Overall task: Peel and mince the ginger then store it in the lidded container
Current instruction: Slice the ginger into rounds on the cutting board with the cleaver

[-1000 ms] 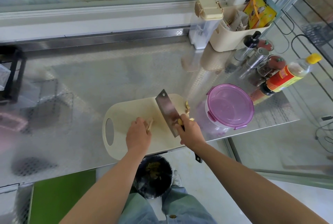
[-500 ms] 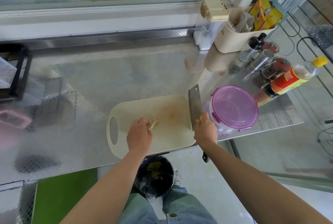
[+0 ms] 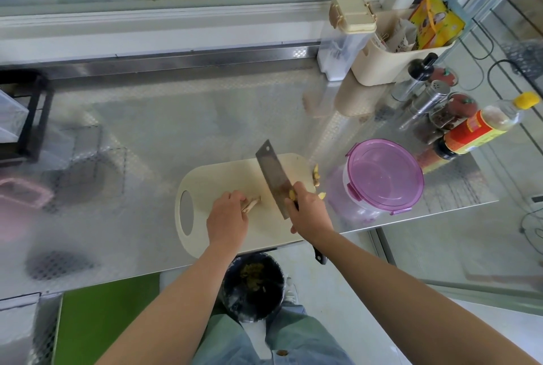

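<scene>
Mincing step, I'd say: left hand (image 3: 227, 217) curls its fingers onto the ginger strips (image 3: 252, 202) mid cutting board (image 3: 211, 176). Right hand's (image 3: 310, 213) fingers are clamped round the cleaver (image 3: 271, 176), blade tilted just beside them. Next calls for a clean chop close to those knuckles. The lidded container (image 3: 385, 176) sits shut, right of the board, on the counter (image 3: 147, 135).

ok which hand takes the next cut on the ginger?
Right, probably. The right hand grips the cleaver, its blade tilted over the cutting board just beside the ginger, which the left hand holds down.
</scene>
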